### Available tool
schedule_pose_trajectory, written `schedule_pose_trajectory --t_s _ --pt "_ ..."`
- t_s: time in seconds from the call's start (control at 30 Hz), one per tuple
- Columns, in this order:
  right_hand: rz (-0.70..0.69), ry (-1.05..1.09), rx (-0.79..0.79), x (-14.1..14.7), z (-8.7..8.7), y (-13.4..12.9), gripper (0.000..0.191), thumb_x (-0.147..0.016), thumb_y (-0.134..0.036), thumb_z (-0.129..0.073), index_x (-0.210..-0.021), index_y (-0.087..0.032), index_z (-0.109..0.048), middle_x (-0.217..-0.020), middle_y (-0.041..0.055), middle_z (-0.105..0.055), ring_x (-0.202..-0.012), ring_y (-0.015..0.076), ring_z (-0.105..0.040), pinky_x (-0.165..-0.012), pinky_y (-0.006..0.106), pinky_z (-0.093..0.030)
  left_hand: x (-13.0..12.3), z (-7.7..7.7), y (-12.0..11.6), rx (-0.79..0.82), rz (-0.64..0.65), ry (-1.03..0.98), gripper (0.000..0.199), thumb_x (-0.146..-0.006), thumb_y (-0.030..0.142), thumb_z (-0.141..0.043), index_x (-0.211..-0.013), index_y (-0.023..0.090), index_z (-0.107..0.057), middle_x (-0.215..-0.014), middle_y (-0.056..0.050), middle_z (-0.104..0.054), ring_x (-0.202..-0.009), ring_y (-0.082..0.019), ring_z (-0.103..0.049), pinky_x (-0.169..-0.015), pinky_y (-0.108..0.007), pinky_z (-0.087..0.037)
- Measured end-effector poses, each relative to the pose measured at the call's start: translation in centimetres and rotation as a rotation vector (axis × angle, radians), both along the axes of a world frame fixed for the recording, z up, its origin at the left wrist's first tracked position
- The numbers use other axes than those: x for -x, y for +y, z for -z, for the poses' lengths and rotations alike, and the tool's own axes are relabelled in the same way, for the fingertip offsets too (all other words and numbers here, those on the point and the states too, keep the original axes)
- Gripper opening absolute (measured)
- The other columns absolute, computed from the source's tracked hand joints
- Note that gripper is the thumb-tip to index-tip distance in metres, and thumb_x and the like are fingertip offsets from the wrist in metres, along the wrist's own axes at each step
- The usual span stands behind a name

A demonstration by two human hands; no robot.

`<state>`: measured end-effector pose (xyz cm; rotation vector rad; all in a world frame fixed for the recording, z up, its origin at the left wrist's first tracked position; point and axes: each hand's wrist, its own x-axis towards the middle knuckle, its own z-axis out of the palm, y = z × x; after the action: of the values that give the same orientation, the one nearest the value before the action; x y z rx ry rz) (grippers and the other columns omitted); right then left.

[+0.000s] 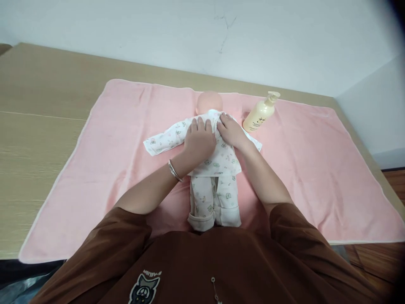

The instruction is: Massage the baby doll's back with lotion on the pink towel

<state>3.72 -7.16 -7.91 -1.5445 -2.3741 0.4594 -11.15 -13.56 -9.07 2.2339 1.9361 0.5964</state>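
A baby doll (pixel 209 101) lies on the pink mat with its head away from me; no face shows. It wears a white long-sleeved top (pixel 221 162) with small printed animals and matching trousers (pixel 202 194) with turned-up cuffs. My left hand (pixel 200 142) rests flat on the upper part of the top, fingers spread. Beside it, my right hand (pixel 232 131) lies on the top near the neck and shoulder, fingers stretched out and slightly bent. The doll's sleeve on the left reaches out sideways; my right hand and forearm partly cover the other one.
A pale yellow pump bottle (pixel 260 114) stands right of the doll, by the sleeve end. The pink mat (pixel 104 139) covers much of the wooden table (pixel 41 97). A white wall (pixel 158 33) rises behind the table's far edge.
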Motion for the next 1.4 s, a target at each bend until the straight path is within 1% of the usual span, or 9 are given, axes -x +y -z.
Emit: schedule_pose_trajectory --t_s 0.1,0.27,0.43,0.53,0.63,0.87,1.13,1.23,1.4 --pt "-0.003 -0.042 -0.025 0.1 0.0 -0.5 0.055 -0.106 -0.029 -0.030 -0.146 -0.001 -0.055 -0.159 0.0237 -0.054 -0.154 0.0351 -0.046 -0.131 0.054 -0.034 0.8 0.0 1.0 0.011 0.045 0.025 0.054 -0.103 0.028 -0.040 -0.150 0.003 -0.050 -0.156 -0.029 -0.052 -0.150 -0.042 -0.046 -0.124 -0.057 -0.039" --pt "-0.012 -0.143 -0.098 2.4 -0.3 -4.8 0.060 -0.102 -0.018 -0.034 -0.154 0.008 -0.044 -0.162 0.0298 -0.048 -0.159 0.0385 -0.039 -0.134 0.057 -0.030 3.2 1.0 4.6 0.069 0.060 -0.062 0.044 -0.103 0.024 -0.033 -0.132 0.012 -0.063 -0.130 -0.023 -0.069 -0.126 -0.034 -0.063 -0.116 -0.053 -0.048" --pt "0.014 -0.047 0.010 1.7 -0.6 -2.7 0.054 -0.102 -0.020 -0.033 -0.148 -0.001 -0.055 -0.165 0.0217 -0.048 -0.161 0.0339 -0.037 -0.135 0.054 -0.030 0.6 0.4 1.1 -0.013 -0.017 -0.014 0.055 -0.104 0.028 -0.038 -0.151 0.003 -0.050 -0.157 -0.029 -0.052 -0.150 -0.042 -0.047 -0.127 -0.058 -0.034" --pt "0.083 -0.023 0.114 0.8 -0.5 -0.4 0.065 -0.103 -0.027 -0.034 -0.161 0.002 -0.037 -0.175 0.0227 -0.027 -0.166 0.0367 -0.021 -0.136 0.059 -0.023 -1.2 -0.6 -1.2 0.039 0.003 0.083 0.060 -0.105 0.026 -0.039 -0.159 0.000 -0.041 -0.168 -0.029 -0.039 -0.159 -0.044 -0.036 -0.131 -0.059 -0.028" --pt "0.095 -0.084 0.112 1.0 -0.7 -0.6 0.068 -0.105 -0.028 -0.033 -0.165 0.004 -0.026 -0.176 0.0246 -0.023 -0.167 0.0387 -0.018 -0.136 0.059 -0.020 -0.9 -0.9 -0.7 0.033 0.001 0.075 0.059 -0.105 0.028 -0.037 -0.159 0.004 -0.044 -0.167 -0.026 -0.042 -0.157 -0.042 -0.039 -0.130 -0.058 -0.029" --pt "0.049 -0.195 -0.059 3.0 -1.2 -5.4 0.061 -0.105 -0.019 -0.033 -0.159 0.008 -0.038 -0.165 0.0310 -0.043 -0.160 0.0403 -0.036 -0.134 0.055 -0.030 3.0 0.4 4.4 0.079 0.053 -0.081 0.050 -0.100 0.020 -0.030 -0.139 0.014 -0.061 -0.138 -0.020 -0.066 -0.133 -0.033 -0.059 -0.118 -0.051 -0.045" --pt "0.083 -0.058 0.049 0.8 0.0 -0.6 0.061 -0.110 -0.039 -0.035 -0.154 0.002 -0.047 -0.169 0.0276 -0.039 -0.162 0.0400 -0.030 -0.133 0.057 -0.027 1.7 -2.3 0.8 0.148 0.018 0.102 0.056 -0.105 0.029 -0.035 -0.153 0.002 -0.047 -0.159 -0.029 -0.049 -0.149 -0.042 -0.047 -0.124 -0.058 -0.037" --pt "0.086 -0.058 0.042 0.1 0.1 0.1 0.062 -0.110 -0.046 -0.034 -0.148 0.000 -0.053 -0.167 0.0279 -0.041 -0.161 0.0417 -0.032 -0.132 0.056 -0.028 2.1 -3.4 0.6 0.201 0.040 0.146 0.051 -0.103 0.028 -0.039 -0.144 0.002 -0.055 -0.152 -0.028 -0.056 -0.142 -0.042 -0.054 -0.119 -0.055 -0.045" --pt "0.116 -0.153 -0.015 -0.1 -1.3 -1.5 0.054 -0.109 -0.041 -0.034 -0.124 -0.002 -0.067 -0.141 0.0289 -0.064 -0.143 0.0420 -0.053 -0.121 0.060 -0.042 3.7 -4.2 1.7 0.259 -0.028 0.151 0.046 -0.102 0.031 -0.037 -0.117 0.006 -0.072 -0.126 -0.027 -0.070 -0.124 -0.043 -0.065 -0.108 -0.056 -0.051"
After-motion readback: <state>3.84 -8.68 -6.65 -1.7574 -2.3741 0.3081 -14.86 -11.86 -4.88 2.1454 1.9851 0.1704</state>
